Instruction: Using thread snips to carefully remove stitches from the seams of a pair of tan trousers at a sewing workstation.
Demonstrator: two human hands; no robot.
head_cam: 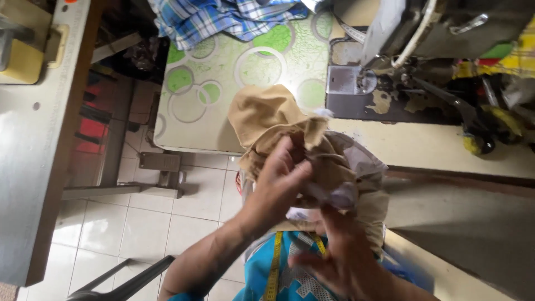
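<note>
A bundle of tan fabric (267, 117) with white lining hangs off the sewing table's edge in the middle of the view. My left hand (278, 178) reaches up from the lower left and grips the tan fabric near its folded part. Lower down, my right hand (340, 256) is blurred, with fingers curled under the white lining (334, 195) of the same bundle. A yellow measuring tape (274, 267) lies across my blue patterned shirt just below the hands.
A sewing machine (401, 33) stands at the upper right on a table covered by a green-circled cloth (223, 72). Blue plaid fabric (223, 19) lies at the back. Scissors with yellow handles (473, 125) rest at right. Another table (33, 139) flanks the tiled floor (161, 223).
</note>
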